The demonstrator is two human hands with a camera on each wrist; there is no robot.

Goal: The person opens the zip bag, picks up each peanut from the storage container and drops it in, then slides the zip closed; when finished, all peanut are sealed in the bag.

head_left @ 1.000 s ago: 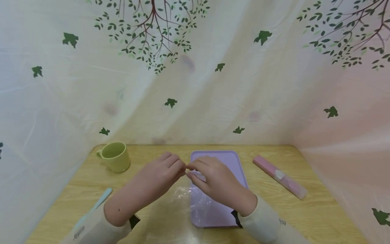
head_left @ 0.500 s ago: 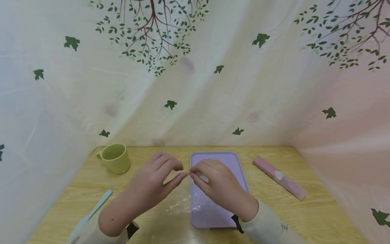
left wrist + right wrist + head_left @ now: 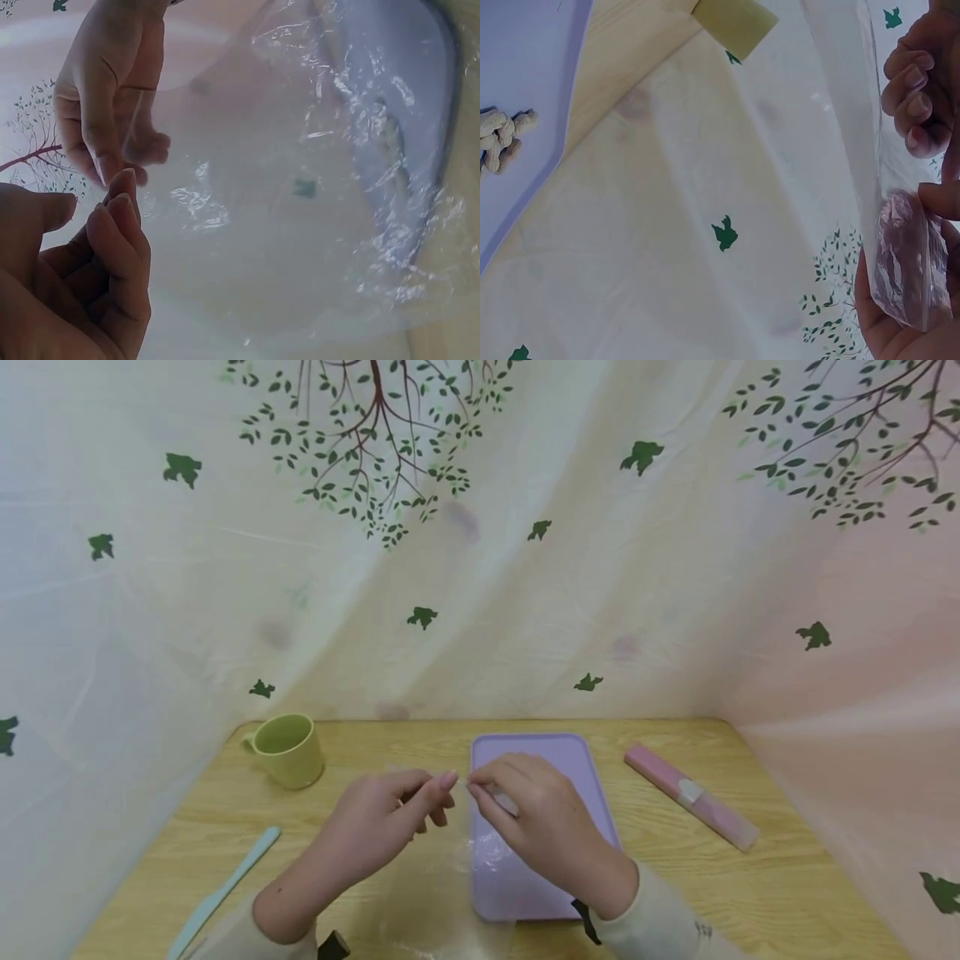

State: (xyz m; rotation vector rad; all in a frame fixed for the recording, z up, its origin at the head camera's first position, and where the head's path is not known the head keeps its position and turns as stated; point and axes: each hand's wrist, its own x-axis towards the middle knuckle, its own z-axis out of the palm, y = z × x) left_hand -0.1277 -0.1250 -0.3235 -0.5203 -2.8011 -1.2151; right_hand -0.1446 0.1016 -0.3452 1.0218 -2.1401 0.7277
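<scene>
A clear plastic bag hangs from my right hand, whose thumb and fingertips pinch its upper edge. My left hand is close to that pinch, a little to its left. In the left wrist view its thumb stands apart from the loosely bent fingers, and the fingertips lie near the bag's edge and the right fingertips. Below the right hand lies a lilac tray, partly behind the bag. Several peanuts in shells rest on the tray; the right hand hides them from the head view.
A green mug stands at the back left of the wooden table. A pale blue spreader-like utensil lies at the front left. To the tray's right is a long pink case. A printed curtain surrounds the table.
My left hand has turned over and its fingertips have drawn slightly away from the right ones. The right hand stays pinching the bag, which shifts and hangs lower.
</scene>
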